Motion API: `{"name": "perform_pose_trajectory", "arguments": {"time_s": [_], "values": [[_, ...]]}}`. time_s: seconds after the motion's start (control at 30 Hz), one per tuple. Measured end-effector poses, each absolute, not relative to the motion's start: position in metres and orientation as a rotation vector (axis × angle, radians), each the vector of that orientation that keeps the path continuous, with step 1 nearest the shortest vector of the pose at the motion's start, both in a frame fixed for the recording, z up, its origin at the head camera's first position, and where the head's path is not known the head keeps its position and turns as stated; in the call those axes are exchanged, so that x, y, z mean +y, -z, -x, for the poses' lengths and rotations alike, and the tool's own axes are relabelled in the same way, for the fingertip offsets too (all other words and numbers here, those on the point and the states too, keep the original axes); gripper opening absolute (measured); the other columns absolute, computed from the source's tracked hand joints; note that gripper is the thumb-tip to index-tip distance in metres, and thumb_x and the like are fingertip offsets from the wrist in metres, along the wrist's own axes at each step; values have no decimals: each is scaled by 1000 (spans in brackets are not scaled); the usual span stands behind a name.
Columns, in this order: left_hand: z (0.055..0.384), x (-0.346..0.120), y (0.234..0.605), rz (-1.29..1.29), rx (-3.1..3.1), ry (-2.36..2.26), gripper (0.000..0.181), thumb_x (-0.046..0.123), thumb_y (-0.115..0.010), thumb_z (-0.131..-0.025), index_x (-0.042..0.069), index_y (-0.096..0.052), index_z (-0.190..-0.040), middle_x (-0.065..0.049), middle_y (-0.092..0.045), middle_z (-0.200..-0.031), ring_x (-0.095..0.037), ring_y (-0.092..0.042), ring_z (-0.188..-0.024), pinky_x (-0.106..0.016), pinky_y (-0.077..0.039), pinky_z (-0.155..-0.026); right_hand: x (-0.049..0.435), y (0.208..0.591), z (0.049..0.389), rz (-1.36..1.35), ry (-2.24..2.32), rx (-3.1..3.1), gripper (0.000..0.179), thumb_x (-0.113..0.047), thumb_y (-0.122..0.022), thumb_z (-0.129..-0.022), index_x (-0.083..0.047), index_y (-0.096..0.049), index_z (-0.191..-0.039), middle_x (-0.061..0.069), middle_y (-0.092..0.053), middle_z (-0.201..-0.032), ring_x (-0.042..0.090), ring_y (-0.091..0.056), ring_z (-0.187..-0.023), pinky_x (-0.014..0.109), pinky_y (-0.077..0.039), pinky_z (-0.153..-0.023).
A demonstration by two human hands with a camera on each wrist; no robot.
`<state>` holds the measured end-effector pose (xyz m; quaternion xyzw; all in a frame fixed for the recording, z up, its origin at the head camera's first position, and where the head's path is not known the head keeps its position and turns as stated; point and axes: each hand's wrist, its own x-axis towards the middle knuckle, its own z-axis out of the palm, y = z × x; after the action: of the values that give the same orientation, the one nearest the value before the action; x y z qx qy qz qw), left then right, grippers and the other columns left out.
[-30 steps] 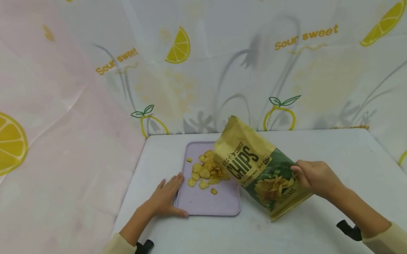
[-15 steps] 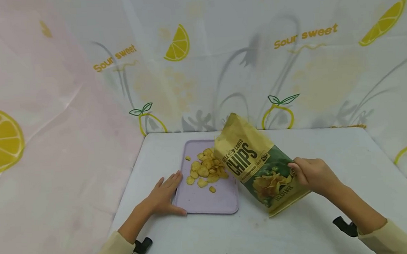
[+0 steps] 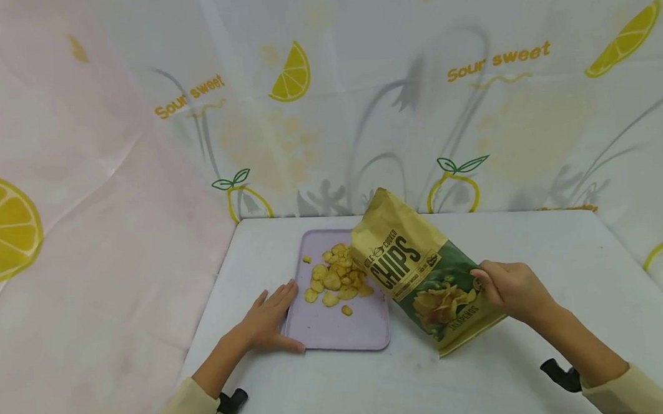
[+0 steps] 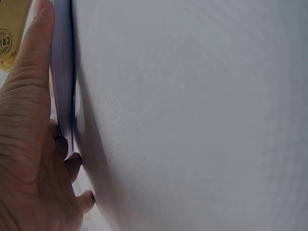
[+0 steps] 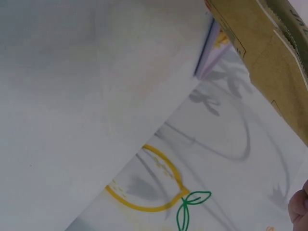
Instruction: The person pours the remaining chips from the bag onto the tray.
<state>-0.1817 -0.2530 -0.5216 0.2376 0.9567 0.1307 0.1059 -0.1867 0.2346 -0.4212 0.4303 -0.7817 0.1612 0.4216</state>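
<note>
Probably the pouring step: right hand [image 3: 516, 291] grips tilted chip bag [image 3: 425, 274] over far right of tray [image 3: 344, 332], left hand [image 3: 267, 323] spread at its left edge, chips [image 3: 332, 281] there; next likely needs steeper tipping.

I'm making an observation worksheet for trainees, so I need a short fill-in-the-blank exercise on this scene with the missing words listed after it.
1. The person's ____ hand grips the bag.
2. The largest word printed on the bag is ____.
3. The other hand lies at the edge of a light ____ tray.
4. On the backdrop, the orange lettering reads "Sour ____".

Missing words: right; CHIPS; purple; sweet.
</note>
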Motion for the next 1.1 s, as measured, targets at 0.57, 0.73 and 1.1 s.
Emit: {"name": "perform_pose_trajectory", "arguments": {"time_s": [0.57, 0.73, 1.1], "values": [[182, -254, 525, -689, 2823, -385, 137, 85, -68, -61, 5, -15, -158, -10, -14, -166, -33, -18, -153, -61, -12, -121, 233, 425, 189, -1082, -443, -1969, 49, -35, -37, -108, -11, -39, -65, -13, -20, -56, -6, -12, -51, 12, -20, -42], [183, -254, 527, -686, 2823, -364, 137, 85, -68, -60, 6, -14, -159, -10, -13, -167, -32, -17, -153, -61, -11, -121, 234, 426, 187, -1078, -441, -1970, 49, -35, -36, -108, -11, -38, -65, -13, -20, -55, -6, -12, -52, 11, -19, -41], [184, -254, 526, -682, 2822, -358, 137, 84, -69, -60, 6, -14, -159, -10, -12, -167, -32, -17, -153, -61, -10, -121, 236, 412, 186, -1014, -431, -1910, 50, -34, -36, -108, -10, -38, -64, -12, -20, -54, -2, -13, -46, 16, -19, -39]]}}
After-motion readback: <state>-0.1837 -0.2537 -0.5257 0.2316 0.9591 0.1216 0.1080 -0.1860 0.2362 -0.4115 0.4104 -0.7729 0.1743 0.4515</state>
